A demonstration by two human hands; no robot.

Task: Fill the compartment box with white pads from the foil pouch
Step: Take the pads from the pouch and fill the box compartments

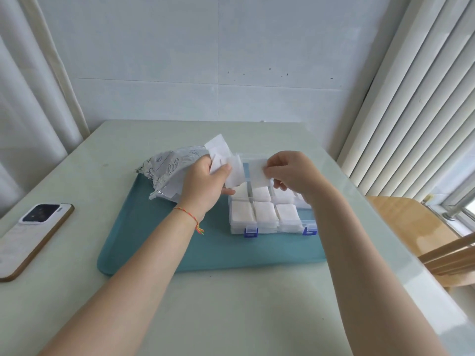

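A person stands at a pale counter [244, 304], where a clear compartment box [270, 211] sits on a teal tray [159, 242], its near and middle compartments already holding white pads. The left hand [205, 181] grips a small fan of pads [221, 152] beside the crumpled foil pouch [169, 168], while the right hand [293, 173] pinches a single pad [258, 169] above the box's far row. Filling looks well along, with the far compartments seemingly left
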